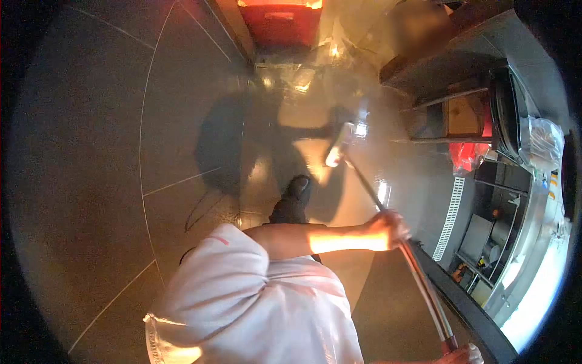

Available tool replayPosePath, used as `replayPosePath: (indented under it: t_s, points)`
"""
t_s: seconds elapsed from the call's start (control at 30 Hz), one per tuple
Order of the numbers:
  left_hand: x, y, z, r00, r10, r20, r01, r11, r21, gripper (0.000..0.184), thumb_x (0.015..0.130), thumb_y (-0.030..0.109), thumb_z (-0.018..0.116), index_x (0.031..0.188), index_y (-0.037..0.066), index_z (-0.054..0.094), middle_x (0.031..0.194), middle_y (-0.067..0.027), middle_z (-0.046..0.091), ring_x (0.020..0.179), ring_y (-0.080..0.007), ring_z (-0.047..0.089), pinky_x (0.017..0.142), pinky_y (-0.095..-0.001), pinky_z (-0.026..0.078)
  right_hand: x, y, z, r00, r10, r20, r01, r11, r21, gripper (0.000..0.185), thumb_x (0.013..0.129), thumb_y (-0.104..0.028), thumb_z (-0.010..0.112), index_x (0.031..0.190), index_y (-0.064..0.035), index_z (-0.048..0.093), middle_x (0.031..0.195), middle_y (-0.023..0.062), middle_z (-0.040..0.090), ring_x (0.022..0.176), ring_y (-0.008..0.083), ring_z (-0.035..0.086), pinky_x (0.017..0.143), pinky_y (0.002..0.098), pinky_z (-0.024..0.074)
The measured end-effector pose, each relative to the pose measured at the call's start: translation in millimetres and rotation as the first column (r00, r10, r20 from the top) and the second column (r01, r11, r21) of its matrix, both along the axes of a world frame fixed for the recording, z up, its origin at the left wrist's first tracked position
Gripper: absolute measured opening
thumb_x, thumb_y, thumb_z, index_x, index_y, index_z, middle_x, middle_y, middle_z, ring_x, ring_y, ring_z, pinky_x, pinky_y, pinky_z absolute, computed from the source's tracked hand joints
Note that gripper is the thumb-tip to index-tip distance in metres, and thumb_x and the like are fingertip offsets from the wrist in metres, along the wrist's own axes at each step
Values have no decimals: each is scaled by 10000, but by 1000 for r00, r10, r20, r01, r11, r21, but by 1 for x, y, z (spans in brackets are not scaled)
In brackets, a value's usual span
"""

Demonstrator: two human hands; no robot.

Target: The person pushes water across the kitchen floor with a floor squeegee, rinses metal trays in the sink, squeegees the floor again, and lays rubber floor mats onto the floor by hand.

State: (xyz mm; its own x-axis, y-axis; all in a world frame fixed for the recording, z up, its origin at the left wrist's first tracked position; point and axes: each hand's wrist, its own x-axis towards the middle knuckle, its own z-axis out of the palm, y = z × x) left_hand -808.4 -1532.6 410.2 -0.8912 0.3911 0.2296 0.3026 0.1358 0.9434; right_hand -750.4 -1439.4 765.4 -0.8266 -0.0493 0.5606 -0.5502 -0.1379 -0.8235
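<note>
A white shirt [279, 303] fills the foreground. The floor tool [413, 259] slants from lower right to its pale, blurred head [335, 155] on the shiny floor [415, 176], pointing forward and left. The left hand [388, 229] wraps its fingers round the shaft [366, 185]; the right hand [468, 355] is cut off, its fingers impossible to tell. Shelving [451, 141] lines the right; a red container [282, 27] stands ahead.

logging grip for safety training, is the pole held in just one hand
No, the left hand grips the pole partway along, and the right hand holds it near the bottom of the picture.
</note>
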Motion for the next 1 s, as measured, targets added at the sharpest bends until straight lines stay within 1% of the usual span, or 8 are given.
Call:
replayPosePath:
  t_s: [0.1, 0.17, 0.3, 0.43, 0.53, 0.77, 0.83, 1.0]
  points:
    - [48, -49, -26, 973, 178, 148, -172, 984, -57, 173, 660, 116, 772, 808, 115, 683, 820, -84, 700, 849, -314, 687, 699, -439, 526, 36, 149, 2, 727, -211, 653, -428, 604, 672, 323, 850, -109, 557, 556, -119, 423, 491, 30, 477, 407, 186, 419, 400, 294, 324]
    - [71, -93, -37, 936, 331, 116, -295, 922, -251, 123, 702, 184, 744, 771, 130, 658, 705, -88, 666, 690, -335, 667, 618, -446, 511, 12, 68, -83, 891, 101, 442, -137, 989, 51, 298, 895, -151, 536, 623, -50, 465, 506, 39, 436, 416, 148, 377, 407, 299, 308]
    - [137, -159, -119, 881, 472, 39, -390, 770, -505, 262, 851, 213, 721, 676, 71, 587, 656, -170, 593, 673, -382, 624, 619, -494, 467, 10, -3, -201, 782, 460, 420, -273, 859, -433, 333, 849, 4, 575, 598, -61, 366, 533, 90, 517, 452, 148, 459, 432, 303, 370]
    - [188, -159, -157, 921, 344, 183, -236, 866, -440, 319, 915, 211, 661, 679, 20, 565, 727, -172, 618, 731, -388, 614, 690, -502, 459, 74, -32, -193, 822, 129, 555, -307, 921, 240, 283, 793, 19, 554, 539, -13, 433, 542, 100, 540, 450, 155, 474, 430, 305, 377]
    - [206, -134, -193, 908, 402, 120, -297, 818, -492, 333, 927, 219, 635, 685, 6, 550, 710, -173, 600, 719, -397, 603, 685, -508, 451, 106, -5, -196, 832, 158, 531, -254, 961, 112, 124, 726, 36, 583, 604, 23, 563, 530, 74, 488, 462, 134, 446, 433, 307, 335]
    - [230, 27, -156, 972, 208, 111, -162, 932, -324, 219, 868, 211, 664, 742, 59, 569, 703, -144, 603, 692, -373, 597, 669, -491, 474, 193, 118, -159, 892, -337, 301, 122, 820, 559, 348, 816, -7, 628, 560, -80, 404, 519, -7, 450, 453, 84, 400, 448, 251, 312]
    - [226, 104, -185, 965, 159, 210, -111, 968, -223, 126, 715, 35, 673, 798, 111, 617, 812, -102, 655, 798, -315, 643, 743, -442, 505, 199, 133, -137, 931, -193, 309, 98, 950, 297, 374, 854, -73, 635, 560, -88, 404, 516, 11, 473, 432, 132, 414, 445, 280, 338]
    - [188, 227, -199, 913, -144, 381, 0, 936, 352, 58, 867, 142, 685, 888, 109, 643, 879, -71, 669, 866, -229, 639, 787, -375, 504, 207, 132, -134, 990, -39, 137, -65, 729, 681, 249, 574, 48, 579, 545, -64, 359, 511, 44, 392, 424, 183, 371, 425, 321, 304]
